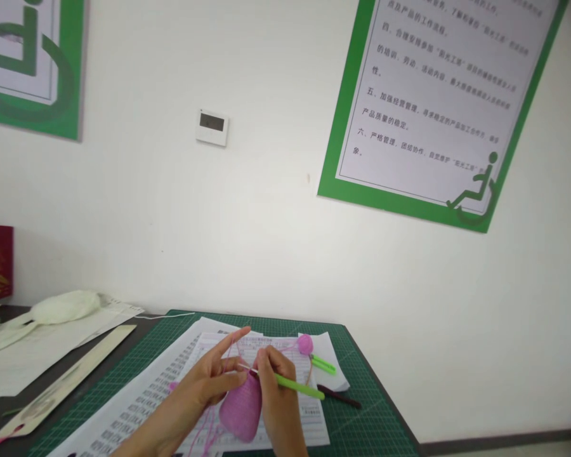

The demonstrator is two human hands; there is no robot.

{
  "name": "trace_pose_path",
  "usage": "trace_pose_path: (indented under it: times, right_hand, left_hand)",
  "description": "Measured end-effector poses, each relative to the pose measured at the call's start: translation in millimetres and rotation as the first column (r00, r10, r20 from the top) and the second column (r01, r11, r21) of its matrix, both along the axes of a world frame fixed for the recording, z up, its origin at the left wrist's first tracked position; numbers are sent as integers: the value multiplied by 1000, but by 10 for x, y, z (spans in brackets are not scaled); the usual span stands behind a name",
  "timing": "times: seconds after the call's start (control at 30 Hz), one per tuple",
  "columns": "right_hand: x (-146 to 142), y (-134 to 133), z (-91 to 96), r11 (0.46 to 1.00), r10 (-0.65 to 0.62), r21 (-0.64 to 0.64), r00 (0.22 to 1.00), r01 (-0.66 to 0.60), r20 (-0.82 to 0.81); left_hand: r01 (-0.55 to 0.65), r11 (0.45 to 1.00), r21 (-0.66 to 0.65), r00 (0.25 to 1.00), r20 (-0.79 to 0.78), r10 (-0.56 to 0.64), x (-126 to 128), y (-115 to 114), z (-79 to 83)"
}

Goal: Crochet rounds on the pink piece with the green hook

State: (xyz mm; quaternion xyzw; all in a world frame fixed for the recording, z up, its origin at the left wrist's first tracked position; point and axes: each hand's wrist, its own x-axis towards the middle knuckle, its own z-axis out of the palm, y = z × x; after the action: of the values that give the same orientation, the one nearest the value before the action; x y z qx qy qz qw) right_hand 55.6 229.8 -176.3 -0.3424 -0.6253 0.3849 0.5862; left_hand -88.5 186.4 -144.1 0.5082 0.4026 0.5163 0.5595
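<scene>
White wall; lower centre, left hand pinches pink crochet, right hand grips hook, seemingly mid-stitch; next pull needs steadiness.

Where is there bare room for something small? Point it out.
Widest: the green mat below the dark stick, right of the papers. A narrower gap lies between the papers and the long pale slat. Crowded: around the left hand, right hand with its green hook, pink piece and yarn ball.

Bright and diffuse across the wall, dimmer at top right; faintly shadowed below the wall panel; blurred at the far side of the right poster; soft on the pink piece.
</scene>
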Motion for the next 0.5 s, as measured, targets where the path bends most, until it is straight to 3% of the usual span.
trace_pose_path:
  times: [0.33,0.5]
  right_hand:
    - [98,-185,105,1000,20,-11,1000,-20,3]
    - [142,-260,125,998,24,-51,1000,-23,20]
  left_hand:
    - [-44,998,-35,999,0,44,142,-194,181]
    - [-85,995,-47,996,16,86,180,-229,178]
